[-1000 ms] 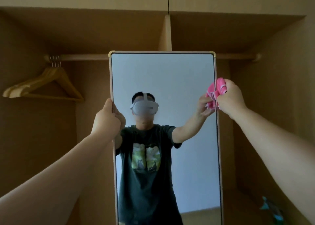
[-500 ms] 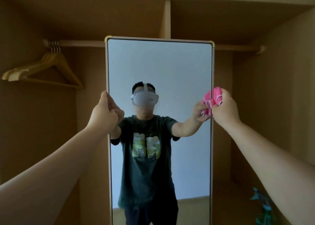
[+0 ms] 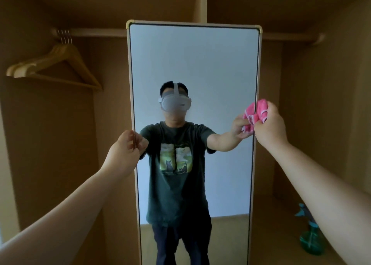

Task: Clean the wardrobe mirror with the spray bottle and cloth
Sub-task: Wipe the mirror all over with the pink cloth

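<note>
My left hand (image 3: pixel 122 153) grips the mirror (image 3: pixel 200 60) edge. My right hand (image 3: pixel 271 126) fingers (image 3: pixel 273 111) clutch the pink cloth (image 3: pixel 260 110) at the opposite edge.

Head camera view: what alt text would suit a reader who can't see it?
A person's left hand grips the left edge of a tall mirror while the right hand holds a pink cloth at its right edge. A green spray bottle stands lower right.

Spray bottle (image 3: pixel 310 242) sits half hidden behind forearm (image 3: pixel 331 194).
</note>
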Available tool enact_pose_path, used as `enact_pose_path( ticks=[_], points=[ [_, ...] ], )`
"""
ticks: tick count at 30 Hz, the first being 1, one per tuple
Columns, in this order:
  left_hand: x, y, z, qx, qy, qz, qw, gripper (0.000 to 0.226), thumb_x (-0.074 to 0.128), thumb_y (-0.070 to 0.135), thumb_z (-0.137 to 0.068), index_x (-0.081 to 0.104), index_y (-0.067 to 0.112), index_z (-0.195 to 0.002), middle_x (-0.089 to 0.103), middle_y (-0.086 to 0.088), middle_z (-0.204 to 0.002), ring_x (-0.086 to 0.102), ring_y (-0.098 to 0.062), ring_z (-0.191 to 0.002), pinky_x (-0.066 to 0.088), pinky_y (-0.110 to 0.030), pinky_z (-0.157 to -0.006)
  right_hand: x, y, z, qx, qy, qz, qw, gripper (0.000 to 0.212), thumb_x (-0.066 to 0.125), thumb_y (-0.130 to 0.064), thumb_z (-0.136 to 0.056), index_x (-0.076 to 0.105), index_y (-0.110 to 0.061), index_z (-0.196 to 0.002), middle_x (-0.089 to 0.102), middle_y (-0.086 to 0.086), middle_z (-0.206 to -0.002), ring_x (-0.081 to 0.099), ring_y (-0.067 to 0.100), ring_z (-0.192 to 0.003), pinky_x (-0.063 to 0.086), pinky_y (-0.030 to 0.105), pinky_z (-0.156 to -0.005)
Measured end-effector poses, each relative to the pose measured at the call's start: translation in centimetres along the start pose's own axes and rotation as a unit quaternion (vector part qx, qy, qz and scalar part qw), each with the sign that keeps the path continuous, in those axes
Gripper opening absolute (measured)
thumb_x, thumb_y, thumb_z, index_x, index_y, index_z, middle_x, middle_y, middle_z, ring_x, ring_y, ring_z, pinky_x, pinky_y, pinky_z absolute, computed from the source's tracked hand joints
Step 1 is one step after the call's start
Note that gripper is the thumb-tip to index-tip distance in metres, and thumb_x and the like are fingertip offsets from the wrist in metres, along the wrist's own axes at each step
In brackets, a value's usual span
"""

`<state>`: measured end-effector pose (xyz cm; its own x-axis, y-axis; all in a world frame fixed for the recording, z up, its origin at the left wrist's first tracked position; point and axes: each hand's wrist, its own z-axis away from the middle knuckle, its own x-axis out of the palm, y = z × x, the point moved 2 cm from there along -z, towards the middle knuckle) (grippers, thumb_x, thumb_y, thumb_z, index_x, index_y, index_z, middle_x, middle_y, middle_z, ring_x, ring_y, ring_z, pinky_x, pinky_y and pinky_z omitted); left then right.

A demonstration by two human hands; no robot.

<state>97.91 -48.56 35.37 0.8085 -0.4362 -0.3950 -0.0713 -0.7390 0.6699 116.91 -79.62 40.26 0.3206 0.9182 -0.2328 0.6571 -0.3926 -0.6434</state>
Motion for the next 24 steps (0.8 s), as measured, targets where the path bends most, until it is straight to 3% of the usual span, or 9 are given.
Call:
enact_pose_path(
  ticks=[5,9,12,15,17,20,24],
  points=[
    [0.9,-2.3,1.7,-0.011,-0.018,0.002,1.0,0.032,0.046,-0.008,-0.078,0.058,0.015,-0.097,0.068,-0.001,-0.089,0.066,-0.028,-0.086,0.057,-0.046,-0.076,0.3,0.7,1.0,0.013,0.0,0.005,1.0,0.054,0.057,-0.015,-0.096,0.035,-0.015,-0.145,0.055,0.011,-0.134,0.054,0.03,-0.121,0.043,0.036,-0.098],
    [1.7,-4.6,2.6,-0.03,-0.053,-0.014,0.998,0.033,0.045,-0.002,-0.079,0.06,0.023,-0.095,0.069,-0.001,-0.087,0.068,-0.025,-0.08,0.058,-0.045,-0.067,0.7,1.9,1.6,0.018,-0.006,0.007,1.0,0.056,0.058,-0.015,-0.094,0.035,-0.017,-0.145,0.055,0.01,-0.133,0.055,0.029,-0.12,0.046,0.038,-0.098],
    [2.3,-5.8,3.5,-0.056,-0.063,-0.017,0.996,0.035,0.045,0.004,-0.081,0.059,0.03,-0.099,0.068,0.004,-0.086,0.068,-0.021,-0.074,0.058,-0.036,-0.057,1.0,2.5,2.0,0.019,-0.006,0.009,1.0,0.056,0.059,-0.013,-0.093,0.035,-0.018,-0.144,0.056,0.009,-0.132,0.056,0.03,-0.119,0.047,0.039,-0.097],
    [2.8,-5.9,4.5,-0.076,-0.055,-0.015,0.996,0.041,0.045,0.0,-0.081,0.056,0.032,-0.102,0.066,0.004,-0.09,0.065,-0.02,-0.078,0.057,-0.036,-0.061,1.2,3.0,2.3,0.02,-0.008,0.007,1.0,0.055,0.058,-0.014,-0.094,0.035,-0.018,-0.144,0.056,0.009,-0.132,0.056,0.03,-0.119,0.046,0.039,-0.097],
    [3.1,-5.9,5.2,-0.075,-0.056,-0.02,0.995,0.043,0.044,-0.005,-0.08,0.055,0.028,-0.105,0.064,0.004,-0.091,0.063,-0.022,-0.079,0.056,-0.038,-0.063,1.2,3.2,2.6,0.016,-0.006,0.003,1.0,0.053,0.058,-0.014,-0.094,0.037,-0.017,-0.143,0.057,0.009,-0.13,0.056,0.03,-0.117,0.046,0.035,-0.094],
    [3.7,-5.9,6.1,-0.063,-0.073,-0.022,0.995,0.05,0.039,-0.007,-0.078,0.053,0.032,-0.107,0.062,0.009,-0.094,0.062,-0.022,-0.074,0.051,-0.032,-0.055,1.3,3.5,3.1,0.012,-0.007,-0.004,1.0,0.049,0.057,-0.011,-0.094,0.04,-0.015,-0.14,0.058,0.009,-0.127,0.057,0.028,-0.115,0.042,0.028,-0.087],
    [4.0,-5.5,6.6,-0.071,-0.07,-0.026,0.995,0.052,0.038,-0.011,-0.079,0.047,0.033,-0.104,0.059,0.012,-0.093,0.06,-0.017,-0.075,0.049,-0.029,-0.056,1.5,4.1,3.6,0.019,-0.011,-0.01,1.0,0.052,0.057,-0.006,-0.093,0.04,-0.016,-0.141,0.058,0.008,-0.125,0.057,0.026,-0.113,0.042,0.027,-0.085]
  ],
)
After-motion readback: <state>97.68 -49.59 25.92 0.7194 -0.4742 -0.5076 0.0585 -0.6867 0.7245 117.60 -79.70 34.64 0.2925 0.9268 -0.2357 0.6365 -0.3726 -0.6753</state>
